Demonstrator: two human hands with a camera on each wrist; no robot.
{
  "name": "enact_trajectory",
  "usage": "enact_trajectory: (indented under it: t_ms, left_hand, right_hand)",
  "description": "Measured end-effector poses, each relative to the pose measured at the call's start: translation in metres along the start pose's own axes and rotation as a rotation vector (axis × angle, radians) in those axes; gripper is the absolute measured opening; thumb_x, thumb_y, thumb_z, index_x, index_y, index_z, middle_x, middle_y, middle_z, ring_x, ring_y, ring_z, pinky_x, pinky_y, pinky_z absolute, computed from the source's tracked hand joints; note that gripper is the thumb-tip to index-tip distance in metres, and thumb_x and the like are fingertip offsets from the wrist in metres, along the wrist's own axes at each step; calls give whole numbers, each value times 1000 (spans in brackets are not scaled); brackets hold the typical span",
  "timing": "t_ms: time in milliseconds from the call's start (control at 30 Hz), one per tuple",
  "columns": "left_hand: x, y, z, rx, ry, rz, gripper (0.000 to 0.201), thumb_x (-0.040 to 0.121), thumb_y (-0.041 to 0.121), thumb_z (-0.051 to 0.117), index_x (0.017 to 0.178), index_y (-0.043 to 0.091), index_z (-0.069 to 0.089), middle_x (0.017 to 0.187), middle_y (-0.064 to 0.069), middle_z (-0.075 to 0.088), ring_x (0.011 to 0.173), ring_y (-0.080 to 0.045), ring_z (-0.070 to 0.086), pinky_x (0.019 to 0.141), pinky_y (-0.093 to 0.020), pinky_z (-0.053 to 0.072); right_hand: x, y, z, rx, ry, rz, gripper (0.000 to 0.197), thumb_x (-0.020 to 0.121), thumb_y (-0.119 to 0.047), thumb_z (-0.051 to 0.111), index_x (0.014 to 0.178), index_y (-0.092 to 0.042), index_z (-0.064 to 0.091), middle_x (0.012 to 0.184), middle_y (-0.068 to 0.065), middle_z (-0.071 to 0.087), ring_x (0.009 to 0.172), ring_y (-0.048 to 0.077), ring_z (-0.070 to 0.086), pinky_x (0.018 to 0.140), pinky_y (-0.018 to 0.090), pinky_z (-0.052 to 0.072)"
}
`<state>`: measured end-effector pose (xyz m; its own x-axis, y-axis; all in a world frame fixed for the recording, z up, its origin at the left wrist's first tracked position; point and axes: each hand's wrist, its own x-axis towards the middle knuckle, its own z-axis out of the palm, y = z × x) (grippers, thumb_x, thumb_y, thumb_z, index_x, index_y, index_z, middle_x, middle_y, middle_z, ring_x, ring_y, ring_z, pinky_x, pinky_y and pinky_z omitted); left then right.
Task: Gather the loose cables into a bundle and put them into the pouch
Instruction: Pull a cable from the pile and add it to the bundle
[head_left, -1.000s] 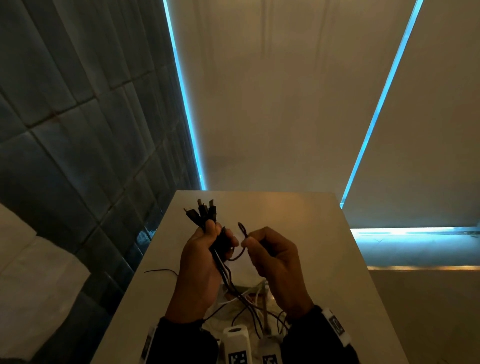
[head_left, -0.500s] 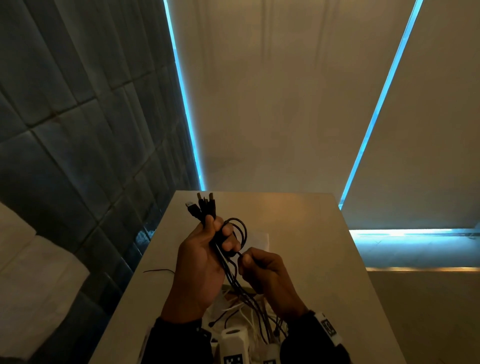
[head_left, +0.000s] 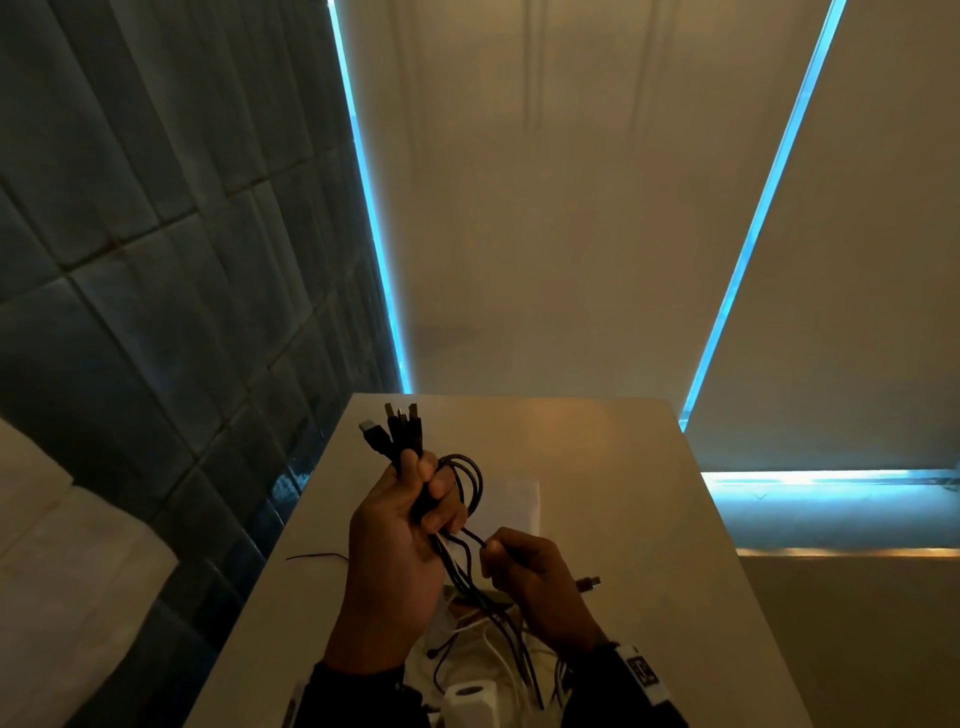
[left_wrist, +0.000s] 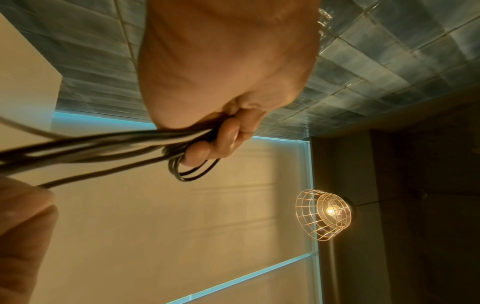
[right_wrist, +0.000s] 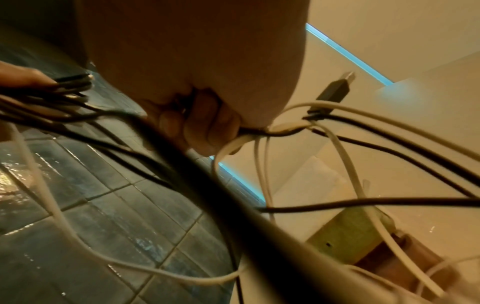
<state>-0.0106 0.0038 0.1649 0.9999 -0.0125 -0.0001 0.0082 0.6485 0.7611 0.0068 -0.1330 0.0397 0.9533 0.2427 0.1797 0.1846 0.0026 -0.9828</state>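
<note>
My left hand (head_left: 400, 525) is raised over the table (head_left: 623, 519), fingers curled tight around a bundle of black cables (head_left: 457, 499); several plug ends (head_left: 397, 426) stick up past my thumb and forefinger, and a few coiled loops (left_wrist: 192, 170) hang out just beyond my fingertips (left_wrist: 197, 153), on the side toward my other hand. From the heel of that fist the cables run down and across toward my right hand (head_left: 535, 587), which sits lower and just beside the left. My right fingers (right_wrist: 205, 127) are curled in and pinching cable: one black strand leads from the loops straight into my thumb and forefinger, and in the right wrist view black and white cables (right_wrist: 337, 148) pass together under my closed fingers. Past the little-finger side of my right hand a black USB plug (right_wrist: 335, 90) pokes out free. Below both wrists, loose white and black cables trail down onto a pale cloth thing (head_left: 467, 654) lying on the table; I cannot tell whether that is the pouch. A thin stray wire (head_left: 317, 556) lies on the table just outside my left wrist, apart from the bundle. Dark tiles (head_left: 130, 260) cover the wall on my left-hand side, and a caged lamp (left_wrist: 324, 214) glows beyond my left fingertips.
</note>
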Motion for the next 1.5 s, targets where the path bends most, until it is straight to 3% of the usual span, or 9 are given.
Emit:
enact_trajectory:
  t_ms: [367, 500, 733, 867, 967, 1067, 1167, 1400, 1500]
  left_hand:
    - [-1, 2, -4, 22, 36, -2, 28, 95, 30, 38, 72, 15, 42, 61, 3, 39, 46, -7, 28, 50, -22, 31]
    - [1, 3, -6, 83, 81, -13, 27, 95, 30, 38, 73, 15, 42, 60, 3, 38, 46, -8, 29, 52, -25, 27]
    - [4, -6, -6, 219, 178, -91, 31, 101, 24, 35, 74, 11, 44, 62, -1, 46, 53, -14, 41, 52, -25, 32]
    - [3, -17, 3, 258, 187, -111, 28, 99, 24, 40, 90, 4, 58, 76, -11, 55, 72, -23, 51, 67, -35, 39]
    - [3, -13, 7, 153, 146, -143, 34, 96, 28, 42, 102, -2, 58, 90, -17, 62, 89, -30, 59, 85, -42, 46]
    - [1, -3, 6, 14, 107, -82, 26, 96, 27, 39, 80, 8, 47, 74, -9, 53, 74, -23, 53, 73, -36, 42]
    - [2, -3, 3, 67, 139, -18, 30, 99, 24, 35, 74, 11, 41, 65, -4, 46, 61, -18, 45, 64, -31, 36]
    - [4, -9, -11, 347, 263, 42, 31, 101, 19, 37, 73, 9, 48, 55, -2, 51, 49, -16, 46, 52, -27, 39]
    - [12, 8, -37, 253, 365, 83, 29, 100, 21, 38, 74, 14, 46, 56, 0, 48, 43, -10, 45, 46, -24, 40]
  right_hand:
    - [2, 48, -15, -258, 59, 117, 33, 92, -29, 51, 59, -29, 54, 51, -11, 45, 52, 3, 42, 55, 20, 36]
    - [2, 50, -19, -306, 147, 151, 39, 96, -17, 54, 57, -24, 54, 45, -12, 46, 45, 1, 42, 53, 21, 34]
    - [12, -43, -18, 15, 402, 102, 27, 96, -21, 54, 78, -2, 61, 51, 7, 38, 41, 17, 30, 40, 26, 28]
    - [7, -97, -3, 58, 181, -105, 24, 96, -10, 53, 74, -5, 59, 50, -9, 48, 41, 5, 37, 42, 20, 32]
    - [0, -100, 8, 19, 5, -130, 27, 95, -7, 52, 69, -12, 57, 51, -13, 52, 44, -2, 45, 49, 8, 34]
    - [-6, -91, 3, 54, -104, -50, 32, 95, -21, 53, 64, -11, 52, 48, -10, 44, 42, -1, 38, 46, 13, 32]
    - [-11, -80, -3, -12, -142, -10, 43, 96, -39, 52, 63, -12, 47, 53, -8, 40, 46, 3, 36, 49, 15, 33]
    - [-31, -84, -54, -237, 247, -21, 50, 84, -53, 62, 52, -19, 44, 49, -9, 30, 48, 6, 29, 48, 21, 27]
    - [-62, -71, -117, -43, 594, 153, 49, 57, -61, 75, 55, -17, 53, 47, -8, 28, 44, 11, 25, 45, 21, 21]
